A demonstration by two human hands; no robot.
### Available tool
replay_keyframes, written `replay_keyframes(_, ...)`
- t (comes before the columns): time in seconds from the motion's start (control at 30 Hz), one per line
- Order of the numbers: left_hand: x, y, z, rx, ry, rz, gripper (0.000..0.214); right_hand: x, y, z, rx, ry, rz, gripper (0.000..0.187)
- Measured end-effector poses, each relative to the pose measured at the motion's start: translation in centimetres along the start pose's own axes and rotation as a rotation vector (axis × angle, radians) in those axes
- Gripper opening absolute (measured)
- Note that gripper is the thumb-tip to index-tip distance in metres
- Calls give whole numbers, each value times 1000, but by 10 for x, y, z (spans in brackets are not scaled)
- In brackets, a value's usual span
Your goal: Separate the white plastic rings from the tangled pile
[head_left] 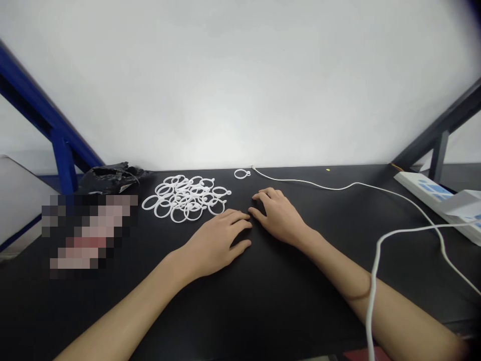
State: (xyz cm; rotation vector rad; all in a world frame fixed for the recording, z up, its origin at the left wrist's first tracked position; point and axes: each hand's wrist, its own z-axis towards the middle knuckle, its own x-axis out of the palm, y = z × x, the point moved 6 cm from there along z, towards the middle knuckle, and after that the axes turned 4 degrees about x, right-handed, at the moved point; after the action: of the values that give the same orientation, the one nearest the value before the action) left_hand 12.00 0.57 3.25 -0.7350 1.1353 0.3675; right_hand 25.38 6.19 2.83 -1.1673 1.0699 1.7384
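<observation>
My left hand (218, 240) lies palm down on the black table (263, 311), fingers stretched out and holding nothing. Its fingertips nearly meet those of my right hand (278, 213), which also rests flat on the table with fingers loosely spread and nothing in it. Just beyond my left hand lies a heap of several white plastic rings (186, 198). One single white ring (242, 174) lies apart, further back, above my right hand.
A white cable (338, 188) runs from the back of the table across to the right and over my right forearm. A crumpled black bag (112, 178) lies at the back left. White-and-blue boxes (443, 198) sit at the right edge. Blue and dark frame struts stand at both sides.
</observation>
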Motion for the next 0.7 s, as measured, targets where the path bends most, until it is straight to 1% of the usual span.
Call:
replay_keyframes(0.27,1,0,0,-10,35,25,31,0,0,-1,6,16,-3,33)
replay_keyframes(0.43,1,-1,-1,-8,16,10,30,0,0,3,2,-22,-46,29)
replay_keyframes(0.53,1,-1,-1,-6,-2,4,29,4,-1,20,1,-38,-155,30)
replay_keyframes(0.6,1,0,-1,-4,-7,0,29,8,-3,38,2,-29,-223,36)
replay_keyframes(0.7,1,1,0,-4,0,0,29,14,-5,70,1,-18,-242,45)
